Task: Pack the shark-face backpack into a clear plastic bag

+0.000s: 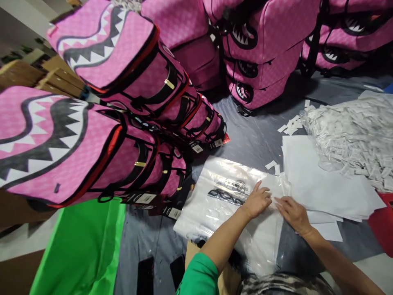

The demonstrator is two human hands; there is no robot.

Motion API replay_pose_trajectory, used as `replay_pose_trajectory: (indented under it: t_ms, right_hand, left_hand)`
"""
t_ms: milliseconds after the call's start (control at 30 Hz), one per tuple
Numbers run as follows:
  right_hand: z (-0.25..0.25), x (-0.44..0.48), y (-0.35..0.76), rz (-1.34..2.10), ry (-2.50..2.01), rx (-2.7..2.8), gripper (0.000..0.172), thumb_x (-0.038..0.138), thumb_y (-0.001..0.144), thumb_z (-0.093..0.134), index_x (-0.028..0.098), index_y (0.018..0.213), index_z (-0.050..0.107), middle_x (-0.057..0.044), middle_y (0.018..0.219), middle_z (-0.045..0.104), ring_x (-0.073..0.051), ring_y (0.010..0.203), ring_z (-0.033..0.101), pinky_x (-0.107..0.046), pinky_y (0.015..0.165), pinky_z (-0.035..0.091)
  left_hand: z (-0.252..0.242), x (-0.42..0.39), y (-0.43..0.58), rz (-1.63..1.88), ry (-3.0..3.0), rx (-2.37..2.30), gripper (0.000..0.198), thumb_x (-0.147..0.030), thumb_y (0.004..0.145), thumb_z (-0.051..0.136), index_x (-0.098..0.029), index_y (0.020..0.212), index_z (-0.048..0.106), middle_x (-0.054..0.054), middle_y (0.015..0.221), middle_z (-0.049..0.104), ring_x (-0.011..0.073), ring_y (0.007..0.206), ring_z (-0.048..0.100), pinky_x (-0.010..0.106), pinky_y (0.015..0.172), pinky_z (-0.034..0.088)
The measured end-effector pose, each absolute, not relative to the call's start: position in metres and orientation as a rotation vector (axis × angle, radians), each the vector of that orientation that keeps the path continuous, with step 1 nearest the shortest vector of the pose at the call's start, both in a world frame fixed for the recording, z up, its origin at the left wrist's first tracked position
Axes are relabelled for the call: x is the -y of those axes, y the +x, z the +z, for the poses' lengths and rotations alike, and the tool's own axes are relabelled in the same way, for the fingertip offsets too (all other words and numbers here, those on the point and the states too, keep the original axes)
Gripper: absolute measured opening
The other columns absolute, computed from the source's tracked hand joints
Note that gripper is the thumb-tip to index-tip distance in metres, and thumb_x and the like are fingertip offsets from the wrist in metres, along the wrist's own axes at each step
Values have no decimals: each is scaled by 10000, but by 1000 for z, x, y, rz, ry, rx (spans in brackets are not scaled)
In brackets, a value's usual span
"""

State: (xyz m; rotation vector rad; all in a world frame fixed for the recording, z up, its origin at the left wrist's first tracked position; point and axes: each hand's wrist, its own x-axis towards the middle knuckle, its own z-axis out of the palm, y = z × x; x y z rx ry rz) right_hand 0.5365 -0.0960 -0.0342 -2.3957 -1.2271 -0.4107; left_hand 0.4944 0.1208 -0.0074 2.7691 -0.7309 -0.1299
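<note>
Left hand [256, 200] is pressing open and flat on a clear plastic bag [196, 213]; right hand [293, 214] is touching the bag's edge, grip unclear. White paper sheets [322, 184] are lying just right, pink shark-mouth backpacks [123, 82] beyond.

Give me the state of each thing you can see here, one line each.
clear plastic bag, lying flat, black print showing
left hand, pressed flat on the bag
right hand, resting on the bag's edge
pink shark-mouth backpacks, stacked in rows, zips closed
hang tags, dangling from the backpacks
white paper sheets, loosely stacked, edges overlapping
small white packets, heaped in a loose pile
green plastic sheet, spread open
</note>
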Motion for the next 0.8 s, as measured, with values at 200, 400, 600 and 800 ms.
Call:
replay_pose_trajectory:
  t_ms: [200,400,600,800]
  right_hand:
    - [-62,96,560,-401,-2604,1001,309,274,1058,431,144,1250,635,-92,911,638,-217,750,584,-303,533,391]
    - [-74,86,558,-465,-2600,1053,324,127,1020,418,227,1024,726,-29,799,643,-164,703,556,-287,536,325]
    - [-50,88,540,-515,-2462,1157,276,142,1029,508,204,862,719,-14,760,631,-128,706,573,-259,605,393]
    - [-36,104,532,-412,-2386,1210,246,234,1068,468,224,1141,703,-30,928,682,-135,784,640,-236,695,506]
  left_hand:
    - [-3,-128,483,-126,2733,739,196,-200,1029,498,-191,1166,637,71,1159,665,172,1026,601,338,1001,461]
    - [1,-119,478,-210,2718,613,314,-166,1030,447,-124,1323,555,63,988,673,192,942,598,326,920,494]
    - [5,-116,490,-135,2714,614,233,-264,1022,507,-176,973,716,113,1459,527,263,1388,435,439,1146,402]
    - [3,-116,489,-255,2747,677,152,-193,983,575,-217,967,724,51,1108,677,241,1168,582,612,1212,251]
